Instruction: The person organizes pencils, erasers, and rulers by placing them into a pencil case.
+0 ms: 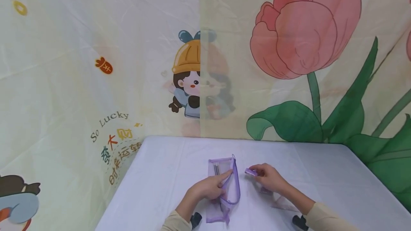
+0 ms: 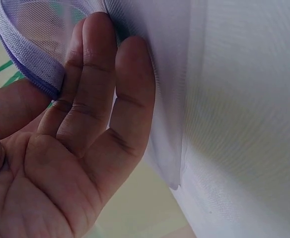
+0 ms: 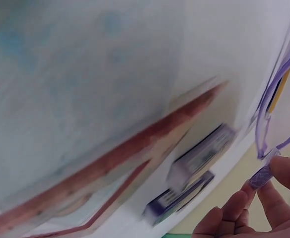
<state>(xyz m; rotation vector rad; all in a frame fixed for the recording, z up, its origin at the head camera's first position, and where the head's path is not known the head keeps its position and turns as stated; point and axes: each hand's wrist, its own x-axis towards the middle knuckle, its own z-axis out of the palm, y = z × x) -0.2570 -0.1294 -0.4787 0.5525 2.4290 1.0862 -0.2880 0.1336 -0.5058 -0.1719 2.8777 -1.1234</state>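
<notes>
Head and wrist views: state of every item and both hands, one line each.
Purple mesh pouch: unzipped, mouth gaping
Slim rods: inside the pouch, seen through the mesh
Left hand: holding the pouch at its opening
Right hand: pinching the small purple block
Small purple block: held, outside the pouch
Set square: lying on the table
Two small blocks: on the table beside the set square, blurred

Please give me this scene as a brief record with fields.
left hand: holds the purple mesh pouch near its opening
right hand: pinches a small purple item, apart from the pouch
pouch state: lying on the white-covered table, opening gaping
pouch contents: slim pen-like items
nearby: red-edged triangle, with two small blocks beside it
</notes>
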